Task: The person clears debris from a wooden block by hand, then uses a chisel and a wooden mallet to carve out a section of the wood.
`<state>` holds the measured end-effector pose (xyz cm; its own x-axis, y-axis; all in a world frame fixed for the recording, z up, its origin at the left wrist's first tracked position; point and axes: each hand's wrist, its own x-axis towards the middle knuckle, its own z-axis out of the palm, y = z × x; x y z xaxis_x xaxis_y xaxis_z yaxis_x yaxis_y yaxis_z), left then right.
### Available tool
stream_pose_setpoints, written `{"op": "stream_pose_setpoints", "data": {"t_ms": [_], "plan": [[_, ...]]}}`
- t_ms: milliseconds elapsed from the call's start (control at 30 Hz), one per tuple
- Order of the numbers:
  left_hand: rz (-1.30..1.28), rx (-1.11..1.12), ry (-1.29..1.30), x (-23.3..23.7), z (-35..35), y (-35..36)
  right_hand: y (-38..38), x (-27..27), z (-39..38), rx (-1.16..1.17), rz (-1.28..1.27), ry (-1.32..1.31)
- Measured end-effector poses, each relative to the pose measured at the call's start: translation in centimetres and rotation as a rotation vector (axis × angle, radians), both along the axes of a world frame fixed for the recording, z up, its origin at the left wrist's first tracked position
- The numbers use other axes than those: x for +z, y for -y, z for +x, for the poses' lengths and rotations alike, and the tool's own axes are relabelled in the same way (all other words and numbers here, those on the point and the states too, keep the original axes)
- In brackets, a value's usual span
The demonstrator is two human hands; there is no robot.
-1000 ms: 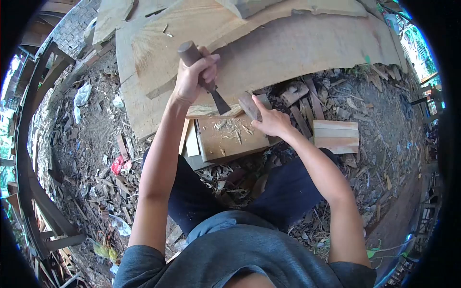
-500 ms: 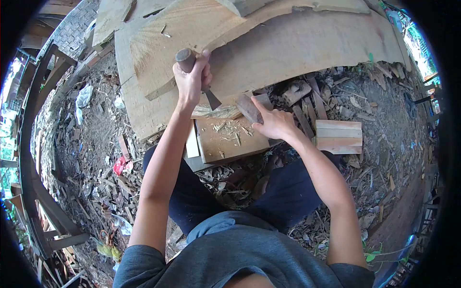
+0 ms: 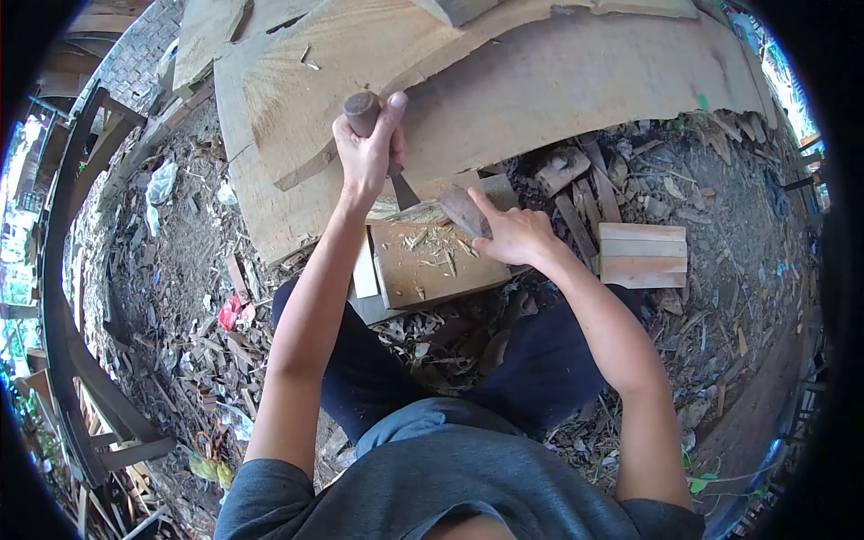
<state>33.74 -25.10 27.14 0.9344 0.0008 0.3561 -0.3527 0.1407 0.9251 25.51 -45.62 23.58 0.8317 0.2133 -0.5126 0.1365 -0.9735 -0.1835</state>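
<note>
My left hand (image 3: pixel 367 160) is wrapped around the wooden handle of a chisel (image 3: pixel 362 110), thumb near the top. The chisel's flat metal blade points down and to the right, close above the far edge of a thick wooden board (image 3: pixel 441 281) littered with shavings (image 3: pixel 436 247). In my right hand (image 3: pixel 520 236) is a brown wooden block (image 3: pixel 463 211), with the index finger stretched along it and the thumb at its near end. The block is tilted beside the blade, a small gap between them. Part of its grip is hidden by my fingers.
Large wooden slabs (image 3: pixel 576 81) lie ahead. To the right rests a small stack of pale wood strips (image 3: pixel 643 256). Wood scraps and litter cover the ground (image 3: pixel 180 297), with a red wrapper (image 3: pixel 230 311) at left. A dark wooden frame (image 3: pixel 58 270) stands far left.
The chisel and my left hand have shifted slightly to the right, nearer the wooden block. The whole view has also moved a little; both grips look the same.
</note>
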Motion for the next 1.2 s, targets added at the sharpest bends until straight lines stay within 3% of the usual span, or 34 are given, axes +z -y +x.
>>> {"op": "stream_pose_setpoints", "data": {"t_ms": [1200], "plan": [[0.083,-0.101,0.025,-0.4,-0.2,1.3,0.1,-0.1,0.1,-0.021,-0.016,-0.024]]}}
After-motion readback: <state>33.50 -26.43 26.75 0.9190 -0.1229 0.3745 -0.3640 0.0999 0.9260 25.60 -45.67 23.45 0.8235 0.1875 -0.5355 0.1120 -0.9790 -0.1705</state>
